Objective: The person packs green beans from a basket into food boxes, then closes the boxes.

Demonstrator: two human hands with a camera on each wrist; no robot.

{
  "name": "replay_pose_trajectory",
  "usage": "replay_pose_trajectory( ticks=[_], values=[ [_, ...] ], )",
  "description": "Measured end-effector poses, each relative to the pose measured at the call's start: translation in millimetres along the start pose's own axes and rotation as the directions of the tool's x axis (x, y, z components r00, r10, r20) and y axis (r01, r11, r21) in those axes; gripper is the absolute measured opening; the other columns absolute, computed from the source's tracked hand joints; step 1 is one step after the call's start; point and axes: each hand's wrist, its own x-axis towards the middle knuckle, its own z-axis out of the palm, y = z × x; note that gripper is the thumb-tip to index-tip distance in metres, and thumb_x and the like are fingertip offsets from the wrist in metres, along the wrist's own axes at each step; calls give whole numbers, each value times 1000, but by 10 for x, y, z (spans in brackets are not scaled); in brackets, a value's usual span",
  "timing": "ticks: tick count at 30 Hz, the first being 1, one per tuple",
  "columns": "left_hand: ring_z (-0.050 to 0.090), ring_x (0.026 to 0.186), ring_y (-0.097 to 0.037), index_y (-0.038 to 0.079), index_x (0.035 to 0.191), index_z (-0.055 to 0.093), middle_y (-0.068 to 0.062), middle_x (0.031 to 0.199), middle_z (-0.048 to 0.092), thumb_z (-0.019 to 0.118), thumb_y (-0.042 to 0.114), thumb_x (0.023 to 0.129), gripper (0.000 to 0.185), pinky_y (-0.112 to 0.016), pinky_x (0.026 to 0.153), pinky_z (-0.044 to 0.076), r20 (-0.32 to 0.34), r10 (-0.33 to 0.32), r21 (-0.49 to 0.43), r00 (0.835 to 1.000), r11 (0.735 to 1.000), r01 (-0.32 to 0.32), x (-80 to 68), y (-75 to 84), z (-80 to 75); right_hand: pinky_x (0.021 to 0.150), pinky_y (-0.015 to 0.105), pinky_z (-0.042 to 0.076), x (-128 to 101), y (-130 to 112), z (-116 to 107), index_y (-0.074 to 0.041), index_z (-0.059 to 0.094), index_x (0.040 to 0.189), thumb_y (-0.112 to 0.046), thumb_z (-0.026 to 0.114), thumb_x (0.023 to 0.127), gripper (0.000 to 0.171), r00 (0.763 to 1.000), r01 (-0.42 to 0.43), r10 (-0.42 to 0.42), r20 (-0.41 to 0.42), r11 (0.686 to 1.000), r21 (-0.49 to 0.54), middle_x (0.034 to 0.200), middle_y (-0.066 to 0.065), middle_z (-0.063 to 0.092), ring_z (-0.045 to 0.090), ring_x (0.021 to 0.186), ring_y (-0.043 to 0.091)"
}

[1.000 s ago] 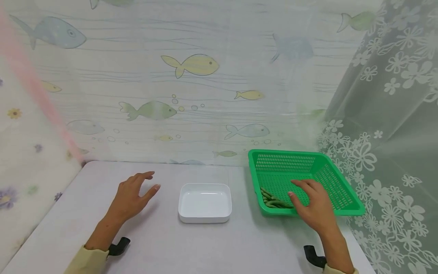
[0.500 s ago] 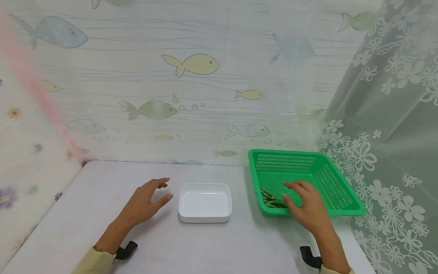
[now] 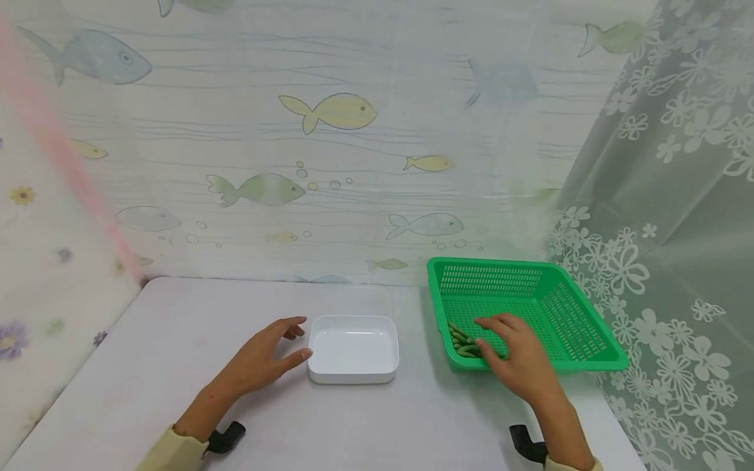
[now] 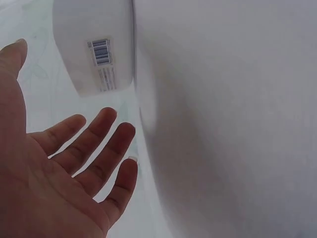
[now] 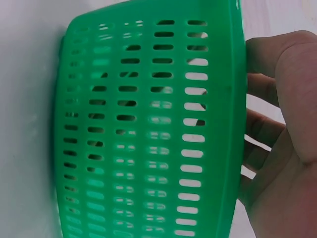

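The left hand [image 3: 268,358] had slid up beside the dish [image 3: 353,348], grip slack and empty; the right hand [image 3: 515,353] had crept onto the beans [image 3: 462,343] in the basket [image 3: 583,327], fingers loose, nothing gripped yet.

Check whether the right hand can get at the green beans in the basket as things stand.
Probably yes. The right hand already reaches over the near rim of the green basket, fingers above the beans in its near-left corner. The basket is open-topped and nothing covers them.
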Motion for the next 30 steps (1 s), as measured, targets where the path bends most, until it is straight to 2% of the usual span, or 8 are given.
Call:
replay_pose_trajectory(
  ticks=[5, 9, 16, 21, 30],
  values=[
    [63, 124, -22, 17, 159, 46, 3, 133, 66, 69, 62, 98, 79, -58, 107, 48, 39, 5, -40, 999, 999, -3, -1, 19, 51, 83, 50, 57, 3, -24, 28, -11, 77, 120, -4, 83, 91, 31, 1000, -5, 5, 28, 1000, 11, 110, 1, 71, 67, 105, 24],
    [62, 125, -20, 17, 160, 45, 4, 133, 64, 73, 65, 94, 86, -56, 108, 47, 60, 12, -56, 998, 998, -8, -5, 33, 70, 81, 47, 58, 10, -20, 35, -14, 79, 114, -1, 81, 91, 26, 998, -10, 8, 58, 999, 32, 107, -3, 71, 68, 101, 20],
    [60, 126, -18, 16, 161, 42, 5, 133, 61, 82, 63, 86, 97, -54, 109, 47, 77, 33, -88, 996, 996, -26, -3, 35, 89, 81, 48, 59, 64, 13, 6, -10, 79, 111, 5, 77, 91, 25, 991, -19, 7, 132, 995, 96, 106, 0, 74, 72, 99, 23],
    [60, 125, -18, 15, 161, 42, 4, 132, 61, 83, 62, 86, 98, -52, 108, 48, 76, 48, -86, 996, 995, -42, 6, 20, 102, 84, 52, 59, 112, 40, -16, -8, 79, 112, 6, 77, 91, 25, 978, -56, 29, 205, 991, 125, 107, 2, 75, 72, 100, 27],
    [62, 123, -17, 14, 162, 41, 3, 134, 61, 82, 61, 88, 96, -48, 107, 51, 77, 68, -98, 995, 993, -60, 46, -1, 124, 90, 52, 59, 171, 82, -3, -15, 80, 111, 3, 78, 92, 26, 948, -140, 84, 307, 976, 165, 109, -5, 74, 72, 103, 23]
  ],
)
